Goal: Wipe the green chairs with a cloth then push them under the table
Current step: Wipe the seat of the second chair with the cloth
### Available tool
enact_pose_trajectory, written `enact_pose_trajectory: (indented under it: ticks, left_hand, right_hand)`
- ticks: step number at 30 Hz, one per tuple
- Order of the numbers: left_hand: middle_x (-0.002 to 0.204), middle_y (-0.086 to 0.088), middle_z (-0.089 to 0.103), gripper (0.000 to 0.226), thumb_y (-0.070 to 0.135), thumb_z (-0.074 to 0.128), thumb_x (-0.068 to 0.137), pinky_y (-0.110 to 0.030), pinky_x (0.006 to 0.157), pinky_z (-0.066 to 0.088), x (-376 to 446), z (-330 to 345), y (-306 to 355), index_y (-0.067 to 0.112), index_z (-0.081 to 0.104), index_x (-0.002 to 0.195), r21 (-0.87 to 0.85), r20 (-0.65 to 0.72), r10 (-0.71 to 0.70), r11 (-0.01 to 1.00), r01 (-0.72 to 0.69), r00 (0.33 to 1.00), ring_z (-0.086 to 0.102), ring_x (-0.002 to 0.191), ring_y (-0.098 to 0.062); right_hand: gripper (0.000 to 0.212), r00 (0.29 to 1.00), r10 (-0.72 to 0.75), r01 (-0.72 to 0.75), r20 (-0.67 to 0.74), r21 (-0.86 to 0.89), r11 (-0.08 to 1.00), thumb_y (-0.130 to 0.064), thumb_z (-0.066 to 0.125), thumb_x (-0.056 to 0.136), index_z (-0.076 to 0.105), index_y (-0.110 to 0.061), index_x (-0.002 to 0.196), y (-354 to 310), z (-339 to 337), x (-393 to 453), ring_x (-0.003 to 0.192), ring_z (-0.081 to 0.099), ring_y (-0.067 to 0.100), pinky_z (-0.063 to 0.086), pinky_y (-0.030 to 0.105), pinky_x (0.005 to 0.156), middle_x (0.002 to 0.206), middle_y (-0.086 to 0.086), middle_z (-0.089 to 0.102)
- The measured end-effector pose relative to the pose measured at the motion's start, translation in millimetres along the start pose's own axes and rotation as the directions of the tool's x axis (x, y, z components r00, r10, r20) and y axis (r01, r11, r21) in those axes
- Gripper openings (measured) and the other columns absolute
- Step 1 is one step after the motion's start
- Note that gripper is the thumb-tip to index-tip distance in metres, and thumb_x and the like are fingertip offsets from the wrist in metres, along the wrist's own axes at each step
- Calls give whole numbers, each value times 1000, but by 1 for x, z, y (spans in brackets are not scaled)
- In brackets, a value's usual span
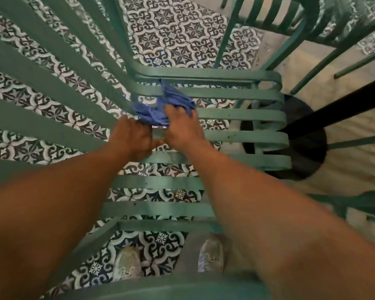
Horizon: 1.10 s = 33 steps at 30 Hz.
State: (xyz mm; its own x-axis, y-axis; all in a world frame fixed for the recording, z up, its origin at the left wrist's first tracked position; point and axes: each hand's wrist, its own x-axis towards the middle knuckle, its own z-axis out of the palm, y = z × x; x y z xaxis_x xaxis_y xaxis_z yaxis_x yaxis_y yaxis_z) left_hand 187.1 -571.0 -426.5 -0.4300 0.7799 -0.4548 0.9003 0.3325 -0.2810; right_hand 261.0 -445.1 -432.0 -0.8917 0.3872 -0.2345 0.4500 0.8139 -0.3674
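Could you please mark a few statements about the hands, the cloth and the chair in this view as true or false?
1. The crumpled blue cloth lies on the slatted green metal chair. True.
2. Only the left hand reaches towards the cloth. False: the right hand is on it too, its fingers over the fabric.
3. The floor under the chair is plain grey concrete. False: patterned dark and white floor tiles show between the slats.
4. A black round table base stands beyond the seat. True.
5. The person is barefoot. False: pale worn shoes show below the seat.
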Motion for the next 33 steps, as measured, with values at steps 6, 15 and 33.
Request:
enact_pose_trajectory:
  ticks: [6,15,33]
  left_hand:
    - [109,-13,58,103,70,-19,69,-46,88,37,6,7,-3,23,54,125,-49,-36,1,999,-3,999,56,102,-30]
    - [98,-22,65,43,30,29,89,-45,84,42,3,12,-1,8,62,106,-103,-242,42,992,-69,969,62,87,-38]
    - [95,-9,65,20,33,44,91,-36,84,39,7,8,-1,22,36,76,-143,-101,-36,990,22,994,59,87,-30]
  right_hand:
    - [57,854,497,-510,-155,-59,858,-6,54,84,38,-10,138,174,-81,-84,119,44,47,40,54,95,136,26,43]
    - [51,995,5,-14,104,84,996,-18,53,87,38,-23,136,-26,11,-7,126,38,32,33,48,104,139,11,41]
    - [48,997,60,-53,52,-131,990,-18,52,87,43,-24,134,-40,11,-29,127,38,30,29,49,105,135,4,47]
